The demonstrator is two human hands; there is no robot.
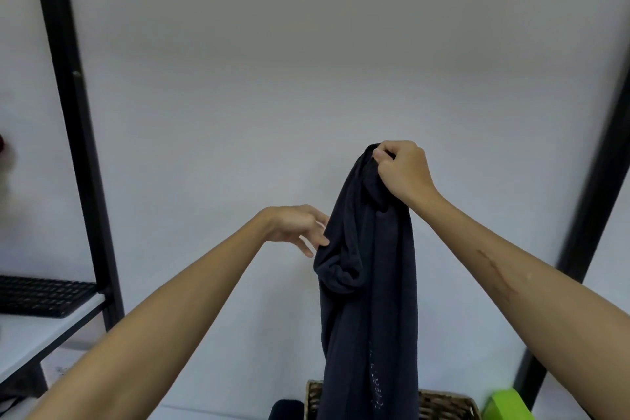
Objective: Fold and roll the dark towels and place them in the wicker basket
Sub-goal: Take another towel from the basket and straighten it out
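Observation:
A dark towel (371,283) hangs lengthwise in the air, bunched and unfolded. My right hand (402,170) pinches its top edge and holds it up high. My left hand (300,227) reaches in from the left with relaxed fingers, its fingertips touching the towel's left edge about a third of the way down. Behind the towel's lower end stands the wicker basket (443,404), only its back rim showing at the bottom of the view. Another dark rounded thing (286,409) lies just left of the basket, too cut off to identify.
A black frame post (75,133) rises on the left, with a white shelf (41,334) carrying a black keyboard (41,295). A second black post (593,215) leans along the right. A bright green object (508,404) sits right of the basket. A plain white wall fills the background.

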